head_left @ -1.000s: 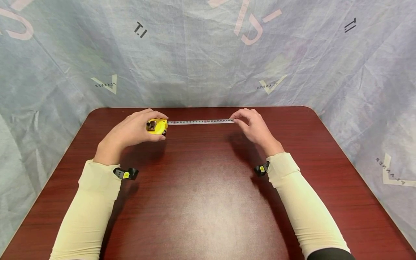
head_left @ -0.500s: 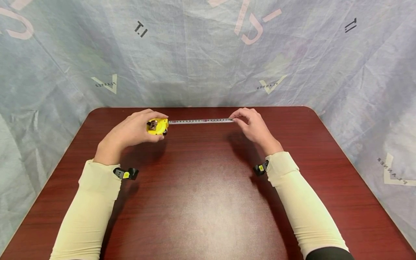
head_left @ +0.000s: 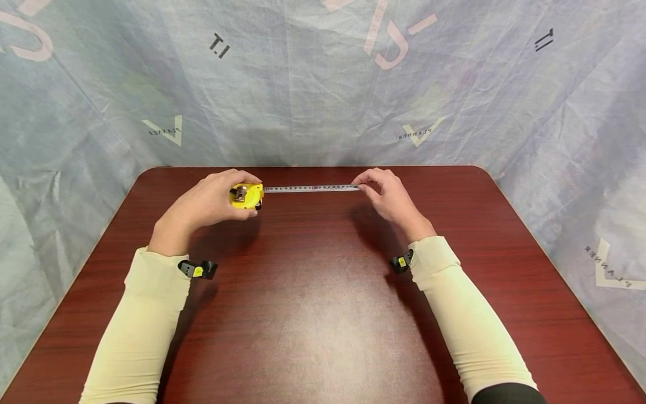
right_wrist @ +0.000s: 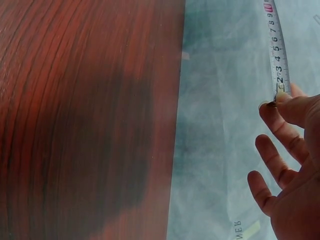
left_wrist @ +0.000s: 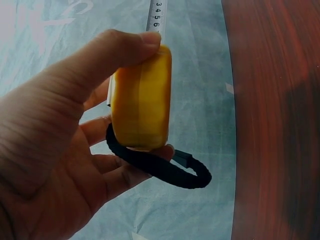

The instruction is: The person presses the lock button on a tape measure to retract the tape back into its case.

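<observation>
- My left hand (head_left: 204, 202) grips the yellow tape measure (head_left: 245, 196), thumb on top of the case and fingers curled under it.
- In the left wrist view the thumb (left_wrist: 107, 52) presses the upper edge of the tape measure (left_wrist: 141, 97), and a black wrist loop (left_wrist: 160, 167) hangs from the case below my fingers.
- The tape measure is held above the far part of the surface (head_left: 313, 292), left of centre and near the far edge.
- My right hand (head_left: 388, 193) pinches the free end of the blade (head_left: 310, 188) between thumb and forefinger; the remaining fingers are loosely curled and hold nothing.
- In the right wrist view the fingertips (right_wrist: 280, 100) close on the end hook of the blade (right_wrist: 276, 45), with printed numerals running away from the pinch point.
- The blade runs straight and roughly level between the two hands, parallel to the far edge of the surface. I cannot tell whether it touches the surface.
- Both forearms wear pale yellow sleeves (head_left: 146, 314), each with a small black clip at the wrist (head_left: 198, 269).
- A creased blue-grey cloth (head_left: 323, 84) with printed letters hangs behind and beside the surface.
</observation>
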Motion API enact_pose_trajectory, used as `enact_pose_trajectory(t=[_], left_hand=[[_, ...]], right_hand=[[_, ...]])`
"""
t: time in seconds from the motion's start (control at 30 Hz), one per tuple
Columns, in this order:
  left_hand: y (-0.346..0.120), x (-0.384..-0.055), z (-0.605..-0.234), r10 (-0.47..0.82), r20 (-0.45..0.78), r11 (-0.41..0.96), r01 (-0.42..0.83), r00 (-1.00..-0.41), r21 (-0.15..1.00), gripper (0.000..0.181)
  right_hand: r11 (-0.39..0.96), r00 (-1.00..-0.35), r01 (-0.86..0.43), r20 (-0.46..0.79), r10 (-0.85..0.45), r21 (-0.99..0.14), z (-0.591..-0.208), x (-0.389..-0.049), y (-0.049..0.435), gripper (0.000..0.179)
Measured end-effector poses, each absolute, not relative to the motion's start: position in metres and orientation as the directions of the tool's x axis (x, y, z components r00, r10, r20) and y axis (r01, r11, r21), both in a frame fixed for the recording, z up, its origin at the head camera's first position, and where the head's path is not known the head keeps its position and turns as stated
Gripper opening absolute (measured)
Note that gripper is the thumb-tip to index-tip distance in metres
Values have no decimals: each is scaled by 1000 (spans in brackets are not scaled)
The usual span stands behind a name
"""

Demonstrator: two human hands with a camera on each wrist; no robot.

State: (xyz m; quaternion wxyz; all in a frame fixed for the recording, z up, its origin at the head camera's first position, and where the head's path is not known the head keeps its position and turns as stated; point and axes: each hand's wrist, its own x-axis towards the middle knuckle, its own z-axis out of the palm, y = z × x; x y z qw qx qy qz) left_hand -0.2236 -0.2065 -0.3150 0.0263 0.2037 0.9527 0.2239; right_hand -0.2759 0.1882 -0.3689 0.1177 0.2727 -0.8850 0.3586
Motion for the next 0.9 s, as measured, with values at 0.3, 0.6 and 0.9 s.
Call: enact_pose_trajectory(t=[0.3, 0.6, 0.9], left_hand=[[-203, -225, -316, 407, 53, 814, 388, -912, 432, 63], [-199, -227, -317, 420, 65, 806, 405, -905, 431, 62], [-197, -228, -318, 425, 72, 802, 412, -902, 433, 62]], right_hand=[[581, -819, -574, 414, -397, -578, -369, -275, 186, 10], [574, -818, -575, 417, -396, -583, -370, -276, 183, 10], [565, -814, -581, 417, -404, -586, -369, -274, 178, 10]])
